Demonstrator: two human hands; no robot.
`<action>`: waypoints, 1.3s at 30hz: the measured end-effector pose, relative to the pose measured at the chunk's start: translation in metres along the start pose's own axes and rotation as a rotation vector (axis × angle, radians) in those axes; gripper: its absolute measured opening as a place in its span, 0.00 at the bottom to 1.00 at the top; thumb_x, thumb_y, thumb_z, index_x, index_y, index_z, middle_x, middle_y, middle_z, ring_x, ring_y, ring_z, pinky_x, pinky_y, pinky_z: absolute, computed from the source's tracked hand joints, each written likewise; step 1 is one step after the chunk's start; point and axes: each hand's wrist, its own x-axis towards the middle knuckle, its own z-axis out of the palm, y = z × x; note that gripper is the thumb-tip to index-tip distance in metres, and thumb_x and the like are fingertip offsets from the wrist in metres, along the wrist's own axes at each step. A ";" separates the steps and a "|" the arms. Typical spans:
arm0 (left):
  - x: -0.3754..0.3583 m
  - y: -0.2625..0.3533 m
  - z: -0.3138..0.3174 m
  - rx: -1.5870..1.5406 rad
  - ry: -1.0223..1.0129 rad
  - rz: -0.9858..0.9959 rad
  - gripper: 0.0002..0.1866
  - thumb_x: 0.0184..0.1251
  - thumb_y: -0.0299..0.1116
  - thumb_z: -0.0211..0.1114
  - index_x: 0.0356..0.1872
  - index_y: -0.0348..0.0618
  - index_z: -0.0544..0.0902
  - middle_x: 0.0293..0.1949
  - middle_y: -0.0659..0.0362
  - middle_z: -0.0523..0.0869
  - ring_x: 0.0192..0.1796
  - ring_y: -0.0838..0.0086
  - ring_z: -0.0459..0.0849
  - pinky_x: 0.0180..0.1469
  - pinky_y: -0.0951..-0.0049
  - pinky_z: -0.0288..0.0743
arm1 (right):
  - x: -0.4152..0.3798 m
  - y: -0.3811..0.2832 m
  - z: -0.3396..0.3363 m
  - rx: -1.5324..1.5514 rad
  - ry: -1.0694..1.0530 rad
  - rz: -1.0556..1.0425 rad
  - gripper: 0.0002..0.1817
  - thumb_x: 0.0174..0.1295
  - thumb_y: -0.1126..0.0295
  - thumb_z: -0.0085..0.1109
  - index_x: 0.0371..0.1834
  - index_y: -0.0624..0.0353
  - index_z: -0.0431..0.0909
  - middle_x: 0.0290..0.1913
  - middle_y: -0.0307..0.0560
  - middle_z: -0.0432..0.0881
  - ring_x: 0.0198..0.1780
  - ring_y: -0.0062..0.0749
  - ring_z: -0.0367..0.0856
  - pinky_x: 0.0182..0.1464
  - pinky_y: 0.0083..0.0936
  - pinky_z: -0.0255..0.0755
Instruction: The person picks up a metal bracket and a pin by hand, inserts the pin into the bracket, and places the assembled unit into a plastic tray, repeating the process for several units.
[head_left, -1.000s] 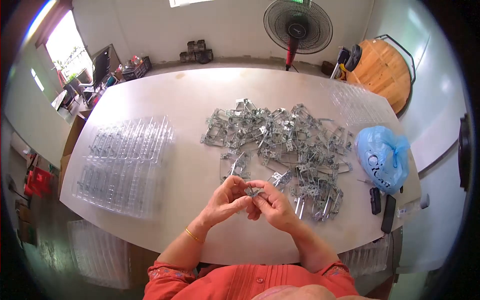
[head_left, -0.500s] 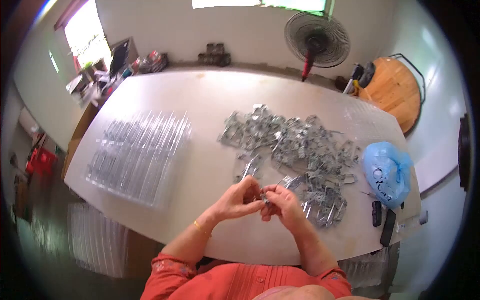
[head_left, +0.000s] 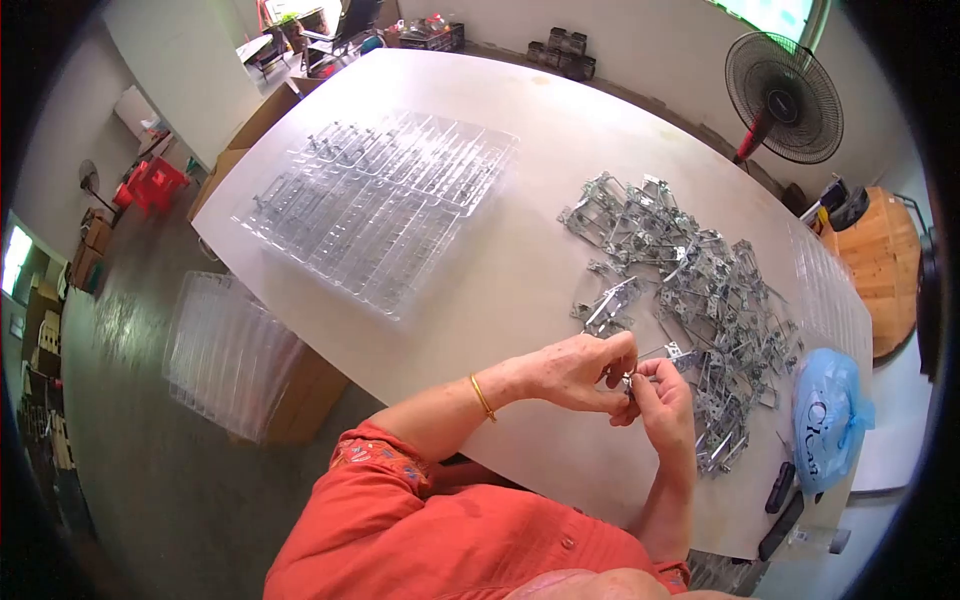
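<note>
My left hand (head_left: 582,372) and my right hand (head_left: 664,405) meet over the table, at the near edge of a heap of metal parts. Between the pinched fingertips of both hands sits a small metal part (head_left: 629,381), mostly hidden by the fingers. The heap of silvery metal brackets and thin rods (head_left: 715,300) spreads just beyond and to the right of my hands. A few loose brackets (head_left: 612,305) lie right behind my left hand. Farther left lies a clear plastic tray (head_left: 385,285) with slots, and metal parts rest in rows in its far-left portion.
A blue plastic bag (head_left: 825,420) stands at the table's right, beside black objects (head_left: 780,487). More clear trays (head_left: 235,350) are stacked on a carton on the floor at left. A fan (head_left: 785,100) and a round wooden board (head_left: 880,270) are beyond the table.
My view has turned to the left, so the table and its contents appear shifted right and tilted. Both hands stay together on the small metal part.
</note>
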 end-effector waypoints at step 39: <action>0.001 -0.008 0.008 -0.141 0.094 0.078 0.18 0.65 0.34 0.75 0.47 0.39 0.76 0.29 0.61 0.79 0.27 0.78 0.74 0.30 0.72 0.70 | -0.004 0.005 0.006 -0.202 0.352 -0.518 0.04 0.73 0.80 0.55 0.45 0.59 0.71 0.43 0.41 0.81 0.36 0.14 0.75 0.40 0.15 0.72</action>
